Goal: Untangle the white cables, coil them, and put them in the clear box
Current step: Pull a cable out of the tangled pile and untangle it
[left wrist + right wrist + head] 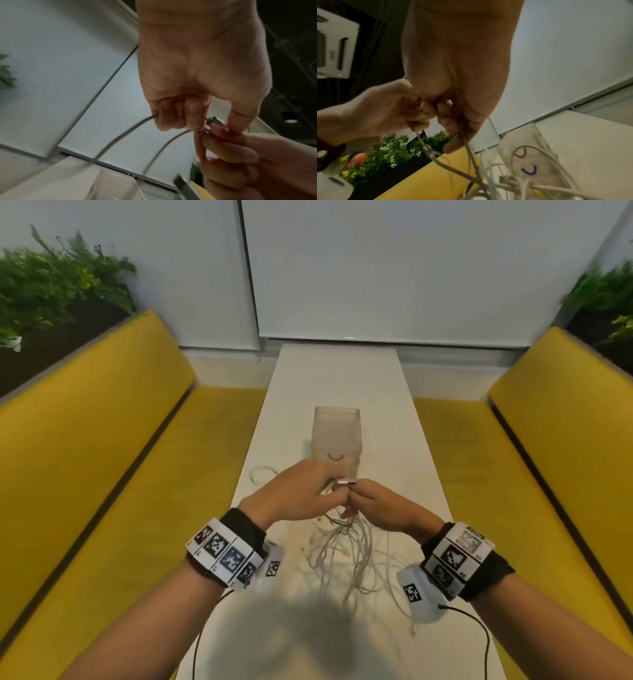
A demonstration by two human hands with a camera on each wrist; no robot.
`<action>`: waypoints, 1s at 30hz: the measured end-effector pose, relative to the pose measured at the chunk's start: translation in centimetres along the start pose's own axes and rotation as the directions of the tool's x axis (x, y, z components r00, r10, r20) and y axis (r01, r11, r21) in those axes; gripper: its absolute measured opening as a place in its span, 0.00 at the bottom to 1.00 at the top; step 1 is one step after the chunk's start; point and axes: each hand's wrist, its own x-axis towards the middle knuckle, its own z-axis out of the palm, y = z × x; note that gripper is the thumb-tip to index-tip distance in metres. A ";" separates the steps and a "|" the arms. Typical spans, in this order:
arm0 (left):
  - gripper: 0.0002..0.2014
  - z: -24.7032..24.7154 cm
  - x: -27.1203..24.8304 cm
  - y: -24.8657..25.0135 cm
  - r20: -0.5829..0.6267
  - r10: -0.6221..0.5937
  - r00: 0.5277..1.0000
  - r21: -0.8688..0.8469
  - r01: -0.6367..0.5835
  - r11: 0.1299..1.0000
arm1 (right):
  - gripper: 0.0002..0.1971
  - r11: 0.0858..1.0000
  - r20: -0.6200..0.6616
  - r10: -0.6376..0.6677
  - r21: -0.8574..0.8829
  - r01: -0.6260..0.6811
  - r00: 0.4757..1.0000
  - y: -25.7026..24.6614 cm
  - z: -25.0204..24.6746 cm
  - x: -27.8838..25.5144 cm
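Note:
A tangle of white cables (pixel 346 553) hangs from both hands down onto the white table (pixel 404 474). My left hand (pixel 308 491) grips cable strands (pixel 120 136) in its curled fingers. My right hand (pixel 370 503) touches it fingertip to fingertip and pinches a cable end with a connector (pixel 211 121); more strands (pixel 467 151) run down from its fingers. The clear box (pixel 337 440) stands upright just beyond the hands, its inside hard to make out. In the right wrist view cable ends (pixel 513 181) lie by the box wall (pixel 537 152).
One loose cable loop (pixel 262 474) lies on the table left of the hands. Yellow benches (pixel 113 474) run along both sides of the narrow table, with green plants (pixel 51 282) behind them. Black wires (pixel 479 631) trail from the wrist cameras.

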 end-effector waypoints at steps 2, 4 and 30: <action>0.22 -0.3 0.2 -1.4 -0.006 -0.037 0.999 0.011 0.037 0.999 | 0.20 0.995 -0.032 -0.033 0.097 0.036 0.999 0.0 -0.1 -0.6; 0.24 -0.8 0.1 -2.2 -0.042 -0.023 0.999 -0.006 0.023 1.000 | 0.18 0.981 -0.070 -0.036 0.186 0.049 0.997 0.7 0.0 -1.1; 0.24 -6.1 0.9 0.0 -0.598 -0.058 0.800 -0.159 -0.047 0.986 | 0.17 0.992 -0.302 -0.103 0.042 0.121 0.948 3.1 -1.5 2.7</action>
